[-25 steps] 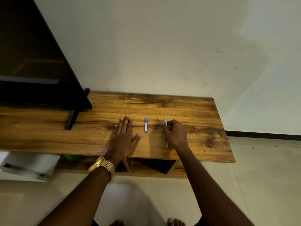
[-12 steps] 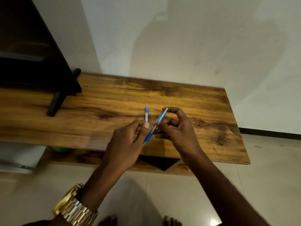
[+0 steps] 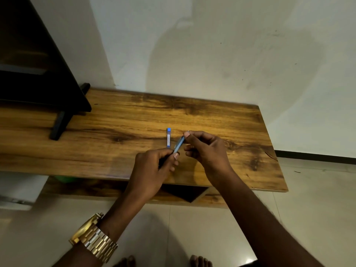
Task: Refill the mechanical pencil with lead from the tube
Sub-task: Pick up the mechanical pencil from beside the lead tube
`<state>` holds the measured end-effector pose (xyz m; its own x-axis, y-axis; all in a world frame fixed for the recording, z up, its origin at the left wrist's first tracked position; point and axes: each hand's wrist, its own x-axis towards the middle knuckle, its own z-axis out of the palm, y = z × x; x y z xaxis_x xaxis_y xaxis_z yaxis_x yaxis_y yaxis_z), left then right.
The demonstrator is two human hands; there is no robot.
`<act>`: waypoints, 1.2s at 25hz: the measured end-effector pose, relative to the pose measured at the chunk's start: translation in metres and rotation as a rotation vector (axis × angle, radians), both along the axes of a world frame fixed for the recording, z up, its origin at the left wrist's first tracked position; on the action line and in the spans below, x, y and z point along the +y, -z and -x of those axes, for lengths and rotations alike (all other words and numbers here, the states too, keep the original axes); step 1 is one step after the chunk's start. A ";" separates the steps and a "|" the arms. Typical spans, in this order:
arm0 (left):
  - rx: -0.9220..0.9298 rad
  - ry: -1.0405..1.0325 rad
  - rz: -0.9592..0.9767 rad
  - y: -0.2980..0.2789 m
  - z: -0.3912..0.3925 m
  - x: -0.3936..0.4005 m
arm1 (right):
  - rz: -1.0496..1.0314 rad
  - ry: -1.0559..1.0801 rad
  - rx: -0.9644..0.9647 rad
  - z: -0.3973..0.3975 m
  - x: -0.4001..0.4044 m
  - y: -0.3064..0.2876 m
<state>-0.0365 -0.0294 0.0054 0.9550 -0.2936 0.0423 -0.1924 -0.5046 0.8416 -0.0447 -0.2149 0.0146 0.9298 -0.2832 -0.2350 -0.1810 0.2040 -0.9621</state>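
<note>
A pale wall point(image 3: 212, 45) filled the upper part of the view, and below it a long wooden table point(image 3: 115, 122) with strong dark grain ran across the frame, standing on a light tiled floor point(image 3: 308, 218). At the far left of the tabletop stood a dark television point(image 3: 34, 70) on a black foot point(image 3: 59, 124). Two bare forearms reached in from below and met above the middle of the table. The left hand point(image 3: 152, 168), with a gold watch point(image 3: 94, 237) on its wrist, was curled closed around the lower part of the mechanical pencil point(image 3: 179, 144), the thumb and forefinger pinching the barrel where it came out of the fist. The right hand point(image 3: 206, 149) was closed on the upper end of the same blue pencil, thumb and forefinger tips pinched together at its top, the other fingers folded beneath. The pencil slanted up and to the right between the two hands, held clear of the wood. Just to its left, lying flat on the table and apart from both hands, was the lead tube point(image 3: 168, 137), a small clear stick with a blue cap point(image 3: 169, 129) at its far end. Bare toes point(image 3: 200, 261) showed at the bottom edge
</note>
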 end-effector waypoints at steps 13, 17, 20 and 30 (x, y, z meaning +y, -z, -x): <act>0.100 -0.034 0.055 0.001 0.002 -0.001 | 0.911 0.144 0.168 -0.002 -0.082 0.030; 0.093 -0.034 0.041 -0.001 -0.005 0.000 | 0.973 0.175 0.085 -0.013 -0.071 0.033; 0.088 -0.013 0.040 0.000 -0.002 -0.003 | 0.706 0.460 -0.031 -0.008 -0.080 0.016; 0.050 0.009 0.052 -0.002 0.000 -0.009 | 0.168 -0.135 -0.068 -0.011 -0.039 0.008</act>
